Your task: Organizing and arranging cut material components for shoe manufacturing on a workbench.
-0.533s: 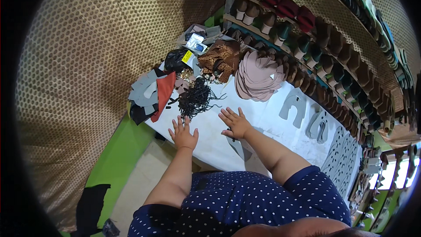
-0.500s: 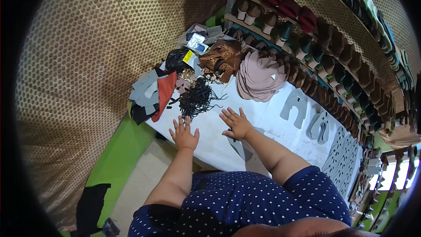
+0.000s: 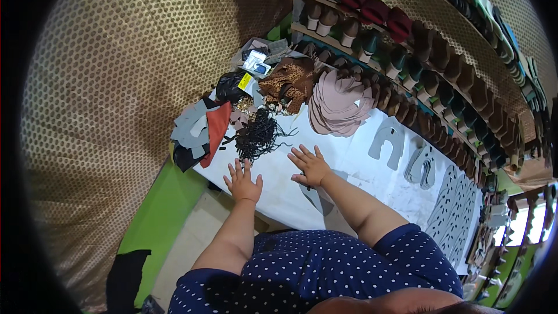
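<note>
Grey cut piece (image 3: 312, 196) lies on the white table (image 3: 276, 200), beside the right wrist. Right hand (image 3: 313, 168): fingers spread, grip released. Left hand (image 3: 244, 185): likewise (thumb inward); palm contact with table cannot be told. Just beyond left fingertips, black strands (image 3: 258, 136) in a tangle; farther, stacked pink pieces (image 3: 337, 104).
</note>
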